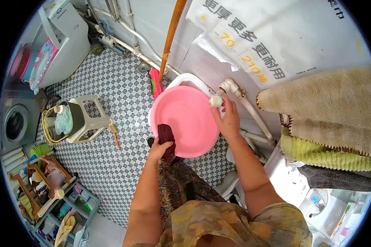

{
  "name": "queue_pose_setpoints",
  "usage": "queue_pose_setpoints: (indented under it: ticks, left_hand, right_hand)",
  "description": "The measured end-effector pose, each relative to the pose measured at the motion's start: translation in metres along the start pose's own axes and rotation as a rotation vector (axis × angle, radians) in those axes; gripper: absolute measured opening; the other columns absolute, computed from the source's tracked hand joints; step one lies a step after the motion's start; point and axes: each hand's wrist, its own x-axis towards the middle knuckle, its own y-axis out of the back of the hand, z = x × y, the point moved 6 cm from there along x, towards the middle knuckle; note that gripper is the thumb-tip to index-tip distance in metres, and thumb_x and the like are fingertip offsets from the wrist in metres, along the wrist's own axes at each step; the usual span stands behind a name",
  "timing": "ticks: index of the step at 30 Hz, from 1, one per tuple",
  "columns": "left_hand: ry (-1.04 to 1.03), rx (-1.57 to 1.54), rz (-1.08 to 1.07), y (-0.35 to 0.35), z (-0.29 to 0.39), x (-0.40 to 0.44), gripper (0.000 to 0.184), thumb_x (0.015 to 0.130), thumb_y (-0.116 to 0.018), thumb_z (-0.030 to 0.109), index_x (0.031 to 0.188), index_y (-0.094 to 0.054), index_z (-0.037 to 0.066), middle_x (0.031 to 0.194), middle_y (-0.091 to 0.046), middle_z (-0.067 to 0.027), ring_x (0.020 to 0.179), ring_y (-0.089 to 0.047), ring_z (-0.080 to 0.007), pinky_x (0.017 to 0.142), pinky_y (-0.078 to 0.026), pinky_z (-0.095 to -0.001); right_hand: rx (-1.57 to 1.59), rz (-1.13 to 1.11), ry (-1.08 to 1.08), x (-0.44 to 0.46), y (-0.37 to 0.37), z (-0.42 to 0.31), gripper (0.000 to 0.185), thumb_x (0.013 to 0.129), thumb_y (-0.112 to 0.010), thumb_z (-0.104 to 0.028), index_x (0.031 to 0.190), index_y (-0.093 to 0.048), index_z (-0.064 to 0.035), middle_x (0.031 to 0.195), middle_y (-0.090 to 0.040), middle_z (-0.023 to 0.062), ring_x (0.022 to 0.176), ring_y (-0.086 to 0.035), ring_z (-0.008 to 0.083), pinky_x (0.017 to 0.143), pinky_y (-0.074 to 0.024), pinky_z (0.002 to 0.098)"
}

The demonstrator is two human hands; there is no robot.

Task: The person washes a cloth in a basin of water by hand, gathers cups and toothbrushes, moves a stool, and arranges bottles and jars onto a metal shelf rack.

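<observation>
A round pink basin (189,119) sits on a white stand or tub in front of me, with no water that I can make out. My left hand (160,150) grips a dark maroon cloth (166,138) at the basin's left rim. Past the right rim, my right hand (228,115) is at a white round tap or pipe fitting (216,101), its fingers around the fitting's side. White pipes (249,109) run along the wall beside it.
A pink brush (156,84) and a wooden pole (172,37) stand behind the basin. Left are a white stool (88,119), a washing machine (17,122) and a crowded shelf (66,206). Towels (321,109) hang at right.
</observation>
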Motion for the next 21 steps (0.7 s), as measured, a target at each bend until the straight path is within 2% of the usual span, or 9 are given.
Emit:
queue_pose_setpoints:
  ticks: [1,3,4,6,10,12,15,17,21]
  left_hand:
    - [0.017,0.005,-0.007,-0.004,0.004,-0.006,0.058,0.068,-0.061,0.005,0.119,-0.032,0.005,0.1,-0.053,-0.0112,0.086,-0.056,-0.0235,0.069,-0.049,-0.036]
    - [-0.009,-0.006,-0.017,-0.004,0.001,-0.003,0.058,0.068,-0.061,0.004,0.119,-0.033,0.004,0.1,-0.053,-0.0114,0.085,-0.056,-0.0234,0.069,-0.049,-0.0358]
    - [-0.031,-0.014,-0.032,-0.005,0.0,0.0,0.058,0.068,-0.061,0.004,0.119,-0.033,0.004,0.1,-0.053,-0.0116,0.084,-0.056,-0.0232,0.068,-0.049,-0.0357]
    - [-0.037,-0.023,-0.014,-0.002,-0.004,0.0,0.061,0.066,-0.062,0.003,0.12,-0.035,0.003,0.098,-0.055,-0.0126,0.082,-0.057,-0.0224,0.068,-0.049,-0.033]
    - [-0.061,0.001,0.033,0.001,-0.007,0.0,0.062,0.064,-0.062,0.003,0.12,-0.036,0.001,0.098,-0.055,-0.0126,0.083,-0.057,-0.0222,0.069,-0.048,-0.0327]
    - [-0.067,0.005,0.046,0.002,-0.006,-0.002,0.062,0.064,-0.062,0.002,0.12,-0.036,0.001,0.098,-0.055,-0.0127,0.083,-0.057,-0.0221,0.07,-0.048,-0.0326]
    - [-0.047,0.034,0.046,0.004,-0.005,-0.002,0.063,0.064,-0.063,0.003,0.12,-0.035,0.0,0.099,-0.055,-0.0132,0.083,-0.057,-0.0222,0.07,-0.048,-0.0331]
    - [-0.05,0.068,-0.004,0.008,-0.015,0.008,0.066,0.067,-0.062,0.005,0.124,-0.029,0.003,0.102,-0.053,-0.0128,0.084,-0.056,-0.0235,0.069,-0.049,-0.0342]
    - [-0.04,0.104,0.014,0.005,-0.009,0.002,0.066,0.067,-0.062,0.006,0.124,-0.03,0.004,0.102,-0.053,-0.0128,0.084,-0.056,-0.0232,0.069,-0.049,-0.0349]
  right_hand:
    - [0.002,0.0,0.005,0.01,0.003,-0.007,0.055,0.073,-0.061,-0.025,0.118,-0.037,-0.0044,0.098,-0.048,0.0185,0.088,-0.05,0.0305,0.074,-0.0425,0.0388]
    - [-0.354,-0.171,-0.008,0.024,-0.004,-0.012,0.051,0.072,-0.061,-0.032,0.11,-0.043,-0.0026,0.092,-0.052,0.0172,0.083,-0.053,0.0308,0.071,-0.0443,0.0389]
    - [-0.355,-0.172,-0.005,0.03,-0.004,-0.013,0.051,0.072,-0.061,-0.032,0.11,-0.043,-0.0026,0.092,-0.052,0.0172,0.083,-0.053,0.0308,0.071,-0.0443,0.0389]
    - [-0.483,-0.336,0.075,0.035,-0.013,-0.014,0.048,0.072,-0.06,-0.036,0.101,-0.048,-0.0001,0.09,-0.054,0.0159,0.08,-0.056,0.03,0.07,-0.0452,0.0386]
    - [-0.56,-0.391,0.177,0.041,-0.011,-0.014,0.045,0.071,-0.061,-0.034,0.095,-0.05,0.0019,0.085,-0.055,0.0147,0.078,-0.057,0.0284,0.068,-0.0461,0.0364]
    - [-0.623,-0.423,0.324,0.042,-0.015,-0.015,0.042,0.072,-0.061,-0.034,0.092,-0.049,0.0006,0.084,-0.054,0.0142,0.077,-0.057,0.0271,0.065,-0.0471,0.035]
    - [-0.633,-0.508,0.352,0.045,-0.014,-0.018,0.039,0.071,-0.061,-0.032,0.09,-0.048,-0.0001,0.084,-0.054,0.014,0.077,-0.057,0.0269,0.066,-0.0473,0.0354]
    - [-0.619,-0.532,0.359,0.046,-0.013,-0.017,0.039,0.071,-0.062,-0.03,0.09,-0.048,-0.0003,0.085,-0.054,0.0138,0.079,-0.057,0.0273,0.068,-0.0469,0.0359]
    - [-0.56,-0.569,0.422,0.047,-0.011,-0.021,0.036,0.07,-0.064,-0.026,0.09,-0.048,-0.0006,0.087,-0.054,0.0137,0.084,-0.055,0.0282,0.07,-0.0458,0.0371]
